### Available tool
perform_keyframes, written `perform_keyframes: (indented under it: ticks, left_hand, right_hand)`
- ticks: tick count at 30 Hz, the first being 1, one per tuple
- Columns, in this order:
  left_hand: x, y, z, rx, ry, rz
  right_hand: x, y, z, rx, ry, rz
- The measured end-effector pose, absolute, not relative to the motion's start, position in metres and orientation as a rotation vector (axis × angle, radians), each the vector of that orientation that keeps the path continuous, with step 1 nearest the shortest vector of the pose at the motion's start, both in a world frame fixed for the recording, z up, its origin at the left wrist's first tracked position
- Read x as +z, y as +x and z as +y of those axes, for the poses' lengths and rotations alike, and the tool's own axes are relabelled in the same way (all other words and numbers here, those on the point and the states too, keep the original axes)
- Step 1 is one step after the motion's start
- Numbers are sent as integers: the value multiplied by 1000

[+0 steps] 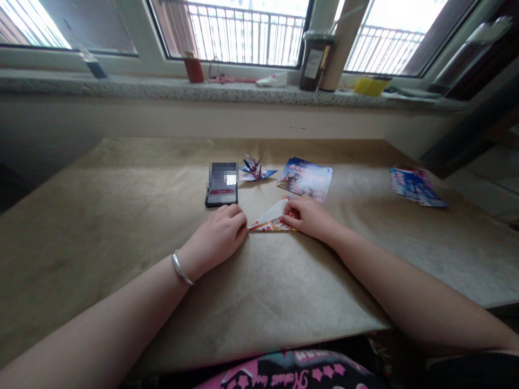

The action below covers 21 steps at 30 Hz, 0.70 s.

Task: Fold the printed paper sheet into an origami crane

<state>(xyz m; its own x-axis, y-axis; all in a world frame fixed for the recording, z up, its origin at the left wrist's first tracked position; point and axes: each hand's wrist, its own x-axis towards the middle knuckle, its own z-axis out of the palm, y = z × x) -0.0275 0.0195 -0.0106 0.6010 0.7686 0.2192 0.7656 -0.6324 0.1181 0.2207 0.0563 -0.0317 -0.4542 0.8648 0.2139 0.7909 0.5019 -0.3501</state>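
Note:
A folded sheet of patterned paper [268, 218], white with orange and red print, lies on the table in front of me. Its narrow pointed end is pinched by my left hand [221, 231], which wears a silver bangle [182, 267] at the wrist. The wider end is under my right hand [310, 216], its fingers closed on the paper and hiding part of it. Just beyond my left hand stands a phone [221, 189] with a partly blurred screen. A folded paper figure [257, 170] with several points, perhaps a crane, sits right of the phone.
Beyond my right hand lies a stack of printed blue and pink sheets [306, 177]. More such sheets [417, 186] are fanned out at the right. The table [121, 216] meets a wall under a stone windowsill [141, 91] holding a red container [193, 69] and a dark jar [314, 62].

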Motion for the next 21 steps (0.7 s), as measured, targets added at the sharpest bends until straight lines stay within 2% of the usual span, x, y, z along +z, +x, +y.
perform_keyframes:
  ticks: [7, 21]
  left_hand:
    - [-10, -31, 18, 406, 2975, 864]
    - [-3, -26, 9, 261, 3049, 935]
  right_hand:
    - [-33, 220, 57, 297, -1369, -2377]
    - [-31, 218, 58, 317, -1388, -2373]
